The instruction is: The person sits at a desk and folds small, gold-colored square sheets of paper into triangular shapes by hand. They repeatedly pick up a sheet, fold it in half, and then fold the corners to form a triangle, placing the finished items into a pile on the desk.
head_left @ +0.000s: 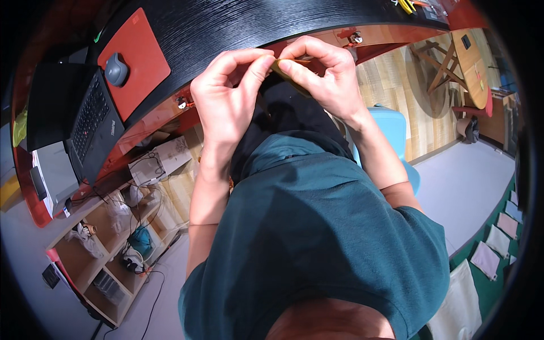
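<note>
Just off the desk's front edge, my two hands meet with their fingertips almost touching. Between them is a thin olive-brown strip (pixel 290 76), whose kind I cannot make out; part of it hangs below the right thumb. My left hand (pixel 226 90) pinches its end between thumb and forefinger. With thumb and curled forefinger, my right hand (pixel 331 73) grips the strip close beside. A small orange-brown edge shows by the right forefinger. The fingers hide most of the strip.
The black desk top (pixel 221 25) lies beyond my hands. At left are an open laptop (pixel 90 122) and a grey mouse (pixel 116 69) on a red mat (pixel 144 62). A blue chair (pixel 391 133) stands right; a cubby shelf (pixel 107 249) with cables is lower left.
</note>
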Demonstrator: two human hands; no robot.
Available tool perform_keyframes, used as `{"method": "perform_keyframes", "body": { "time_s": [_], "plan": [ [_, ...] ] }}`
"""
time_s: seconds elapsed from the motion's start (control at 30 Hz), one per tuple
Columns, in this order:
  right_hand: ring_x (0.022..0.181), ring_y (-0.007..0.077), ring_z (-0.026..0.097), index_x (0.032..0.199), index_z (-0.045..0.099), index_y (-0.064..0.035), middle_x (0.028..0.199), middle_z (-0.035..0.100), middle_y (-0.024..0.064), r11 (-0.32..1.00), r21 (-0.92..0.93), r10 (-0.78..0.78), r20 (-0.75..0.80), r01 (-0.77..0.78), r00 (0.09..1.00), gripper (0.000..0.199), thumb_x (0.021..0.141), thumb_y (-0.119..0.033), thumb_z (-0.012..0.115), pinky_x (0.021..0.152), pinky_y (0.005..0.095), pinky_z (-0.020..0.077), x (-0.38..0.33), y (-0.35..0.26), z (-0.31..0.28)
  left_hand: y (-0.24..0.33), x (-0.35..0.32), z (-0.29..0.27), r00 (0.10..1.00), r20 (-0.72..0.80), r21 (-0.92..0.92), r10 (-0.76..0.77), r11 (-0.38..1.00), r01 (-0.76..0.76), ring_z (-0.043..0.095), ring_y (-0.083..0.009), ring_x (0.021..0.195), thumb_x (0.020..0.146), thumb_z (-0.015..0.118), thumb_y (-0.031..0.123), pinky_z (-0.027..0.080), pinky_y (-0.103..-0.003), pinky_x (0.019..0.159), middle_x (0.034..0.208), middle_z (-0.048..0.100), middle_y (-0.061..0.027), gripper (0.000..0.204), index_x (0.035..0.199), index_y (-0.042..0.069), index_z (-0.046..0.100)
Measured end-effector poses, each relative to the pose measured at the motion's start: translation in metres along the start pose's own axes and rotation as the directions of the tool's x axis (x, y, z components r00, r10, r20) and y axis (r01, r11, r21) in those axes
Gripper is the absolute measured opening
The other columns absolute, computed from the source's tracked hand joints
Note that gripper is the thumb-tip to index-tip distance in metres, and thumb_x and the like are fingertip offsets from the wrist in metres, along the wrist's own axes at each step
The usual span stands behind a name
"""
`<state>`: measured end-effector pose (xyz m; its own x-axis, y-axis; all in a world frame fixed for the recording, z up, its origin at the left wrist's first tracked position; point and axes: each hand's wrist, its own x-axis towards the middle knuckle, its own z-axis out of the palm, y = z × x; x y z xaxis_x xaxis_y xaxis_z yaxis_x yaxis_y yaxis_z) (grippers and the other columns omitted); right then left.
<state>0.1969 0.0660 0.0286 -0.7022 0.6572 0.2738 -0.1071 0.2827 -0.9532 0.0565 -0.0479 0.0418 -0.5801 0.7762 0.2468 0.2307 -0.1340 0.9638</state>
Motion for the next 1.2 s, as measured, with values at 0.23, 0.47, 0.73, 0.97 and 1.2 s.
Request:
{"method": "perform_keyframes", "body": {
  "time_s": [0.23,0.47,0.73,0.97,1.2],
  "plan": [
    [0.08,0.0277,0.067,0.087,0.072,-0.0063,0.082,0.071,0.0062,0.836,-0.359,-0.365,0.201,0.415,0.909,0.01,0.081,-0.009,0.079,0.083,0.0382,0.0485,0.016,-0.005,-0.019,0.019,0.005,-0.011,0.944,0.233,0.453,0.232,0.834,-0.317,0.073,-0.0146,0.074,0.083,0.081,0.0,0.059,-0.026,0.067,0.086,0.074,-0.0081,0.013,0.094,0.0,0.075],
    [0.08,0.0205,0.066,0.088,0.074,-0.0048,0.081,0.07,0.0043,0.795,-0.385,-0.375,0.296,0.469,0.879,0.008,0.084,-0.006,0.08,0.083,0.0354,0.0489,0.018,-0.026,-0.025,0.034,0.007,-0.02,0.981,0.194,0.313,-0.029,0.949,-0.034,0.069,-0.0076,0.071,0.08,0.078,-0.002,0.057,-0.022,0.068,0.081,0.073,-0.0045,0.01,0.09,-0.001,0.076],
    [0.086,0.0154,0.065,0.093,0.073,0.0024,0.089,0.07,0.0068,0.94,-0.235,-0.215,0.154,0.247,0.964,0.008,0.09,-0.003,0.078,0.077,0.0299,0.0503,0.01,-0.015,-0.043,0.036,0.017,-0.035,0.987,0.156,0.22,-0.037,0.975,0.002,0.07,-0.0089,0.085,0.086,0.082,0.002,0.059,-0.024,0.078,0.092,0.074,-0.0028,0.019,0.104,0.001,0.075],
    [0.077,0.0225,0.067,0.089,0.073,-0.0026,0.082,0.071,0.0077,0.871,-0.336,-0.309,0.192,0.358,0.931,0.008,0.085,-0.01,0.074,0.074,0.0351,0.0531,0.015,-0.016,-0.025,0.013,0.007,-0.011,0.963,0.249,0.201,0.101,0.967,-0.154,0.067,-0.0106,0.075,0.086,0.08,0.001,0.055,-0.025,0.068,0.088,0.07,-0.0047,0.013,0.095,0.0,0.071],
    [0.071,0.0105,0.064,0.093,0.073,-0.0012,0.078,0.07,0.003,0.996,-0.043,-0.059,0.288,0.075,0.956,0.014,0.086,-0.012,0.069,0.066,0.0287,0.0519,0.013,-0.006,-0.027,0.019,0.012,-0.016,0.936,0.349,0.218,0.05,0.967,-0.133,0.064,-0.0102,0.073,0.085,0.078,0.001,0.054,-0.025,0.068,0.084,0.068,-0.0037,0.012,0.092,0.0,0.068]
  ]
}}
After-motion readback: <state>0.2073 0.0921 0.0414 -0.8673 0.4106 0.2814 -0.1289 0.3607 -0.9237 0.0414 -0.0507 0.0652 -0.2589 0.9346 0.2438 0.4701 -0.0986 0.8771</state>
